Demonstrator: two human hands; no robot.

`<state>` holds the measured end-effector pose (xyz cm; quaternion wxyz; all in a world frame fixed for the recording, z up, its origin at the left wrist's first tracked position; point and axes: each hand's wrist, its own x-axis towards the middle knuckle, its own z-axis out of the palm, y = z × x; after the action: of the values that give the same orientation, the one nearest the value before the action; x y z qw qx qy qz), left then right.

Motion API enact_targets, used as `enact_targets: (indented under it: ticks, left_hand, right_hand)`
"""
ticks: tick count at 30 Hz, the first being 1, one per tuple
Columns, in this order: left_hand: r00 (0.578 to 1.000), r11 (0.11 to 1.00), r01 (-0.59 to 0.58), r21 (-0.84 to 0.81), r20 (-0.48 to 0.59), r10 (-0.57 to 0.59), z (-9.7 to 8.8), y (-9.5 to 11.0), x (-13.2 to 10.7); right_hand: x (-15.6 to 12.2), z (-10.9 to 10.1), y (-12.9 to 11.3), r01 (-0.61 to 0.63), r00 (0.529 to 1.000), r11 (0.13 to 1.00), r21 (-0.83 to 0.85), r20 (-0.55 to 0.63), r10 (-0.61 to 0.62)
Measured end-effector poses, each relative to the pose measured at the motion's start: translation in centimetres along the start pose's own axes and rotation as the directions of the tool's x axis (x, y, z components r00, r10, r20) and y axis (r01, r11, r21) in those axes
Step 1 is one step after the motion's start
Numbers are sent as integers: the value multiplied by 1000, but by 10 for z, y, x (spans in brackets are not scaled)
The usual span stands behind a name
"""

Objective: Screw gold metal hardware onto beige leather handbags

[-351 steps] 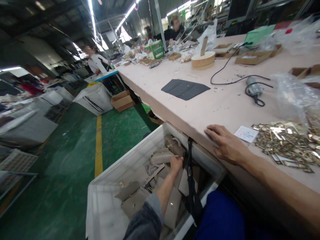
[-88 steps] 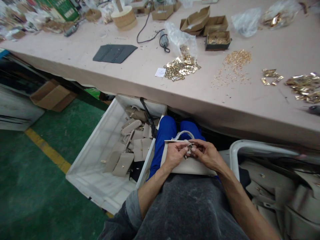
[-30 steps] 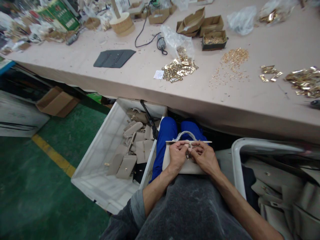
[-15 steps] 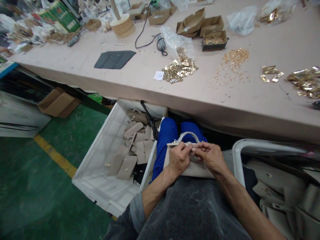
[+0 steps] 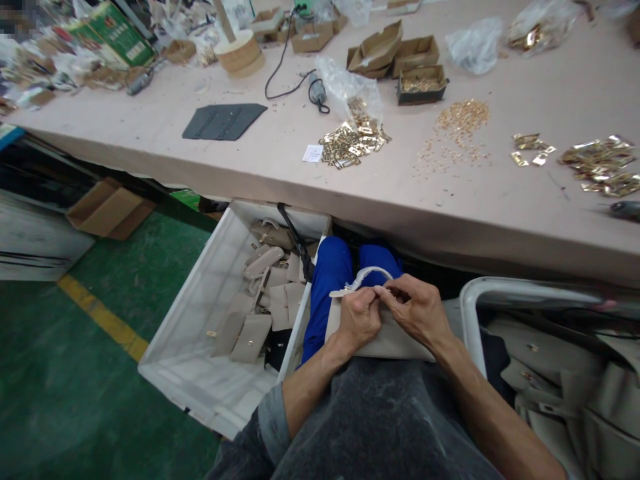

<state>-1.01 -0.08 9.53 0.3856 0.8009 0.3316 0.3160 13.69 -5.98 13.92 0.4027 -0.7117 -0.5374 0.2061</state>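
Note:
A beige handbag [image 5: 400, 341] lies across my lap, its curved top handle [image 5: 376, 269] wrapped in pale covering. My left hand [image 5: 359, 319] is closed on the bag near its upper edge, thumb and fingers pinched together. Right beside it, my right hand [image 5: 419, 308] is also pinched, with its fingertips meeting the left ones just below the handle. Whatever small part sits between the right fingertips is too hidden to make out. Both hands cover much of the bag's upper front.
A white bin [image 5: 187, 320] with several beige bags stands left of my knees; another white-rimmed bin [image 5: 470, 313] with bags stands right. On the table [image 5: 150, 133] ahead lie gold metal plates [image 5: 350, 145], small gold pieces [image 5: 463, 120], a dark panel [image 5: 225, 121], cardboard boxes [image 5: 423, 85] and a screwdriver-like tool [image 5: 625, 210].
My right hand has lifted slightly and shifted left, its fingers curling more at the bag's upper edge. The left hand stays on the bag. The whole view has shifted a little.

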Motion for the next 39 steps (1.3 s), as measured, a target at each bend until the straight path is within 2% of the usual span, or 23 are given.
enact_targets:
  ticks: [2,4,7,10,12,17,22,30,35,39]
  left_hand:
    - [999,998,31,48,-16,-31,1,2,1]
    - [997,997,79,26,-18,-78,1,3,3]
    - [974,962,226,-154,50,-221,0,4,4]
    - [917,823,399,-404,179,-357,2,3,3]
    - [896,741,442,-505,205,-395,5,2,3]
    - [882,710,453,-540,151,-447,12,-2,3]
    - [860,651,484,-584,180,-478,15,-5,3]
    - [853,646,486,-589,158,-498,16,-6,2]
    - [866,663,472,-581,165,-472,20,-10,-1]
    - [860,649,478,-593,164,-483,24,-15,-3]
  right_hand:
    - [2,6,4,69,997,996,-53,-30,-71]
    - [4,12,9,105,993,993,-54,-53,-108]
    - [6,17,18,94,994,995,25,-65,-92]
    - [9,16,27,41,999,991,131,-31,-37]
    - [11,16,33,11,1000,984,175,0,-12]
    - [11,19,43,-22,999,979,203,29,16]
    - [9,17,46,-9,998,976,217,59,-4]
    - [9,13,49,19,993,966,259,107,-48]
    - [8,15,51,-53,991,967,249,129,21]
    - [10,19,50,-118,989,957,265,123,88]
